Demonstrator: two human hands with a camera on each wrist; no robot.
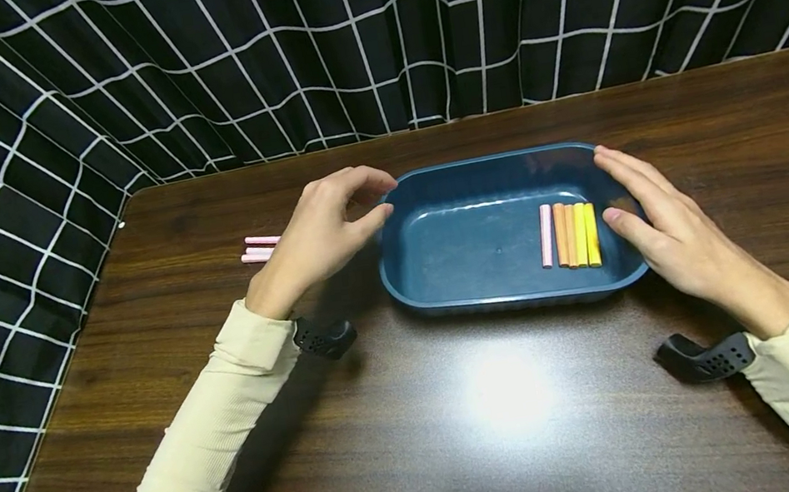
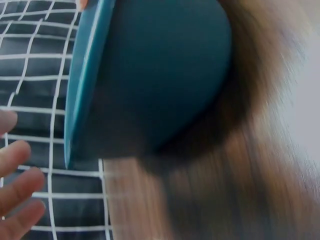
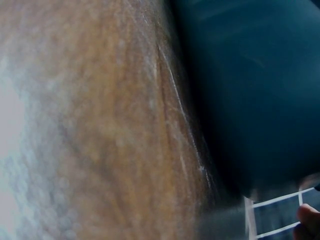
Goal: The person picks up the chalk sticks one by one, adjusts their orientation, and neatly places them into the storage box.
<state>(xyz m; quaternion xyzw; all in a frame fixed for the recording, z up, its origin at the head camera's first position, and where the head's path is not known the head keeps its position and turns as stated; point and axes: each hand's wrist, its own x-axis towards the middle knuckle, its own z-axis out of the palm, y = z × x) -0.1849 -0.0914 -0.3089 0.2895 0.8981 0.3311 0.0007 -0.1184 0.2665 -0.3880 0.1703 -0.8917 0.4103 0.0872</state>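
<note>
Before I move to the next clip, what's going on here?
A person has both hands at a blue tray on a wooden table: the left hand by its left end, the right hand at its right end. Whether either presses on it is hard to tell. Inside, toward the right, lie one pink stick, two orange sticks and two yellow sticks. More pink sticks lie on the table, partly hidden behind the left hand.

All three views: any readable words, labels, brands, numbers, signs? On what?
None readable.
Blue tray: no lettering seen; blurred in both wrist views.
Coloured sticks: no print discernible; fine marks would be too small.
Black wrist straps: holes, no legible text.
Curtain: white grid lines, not writing.
</note>
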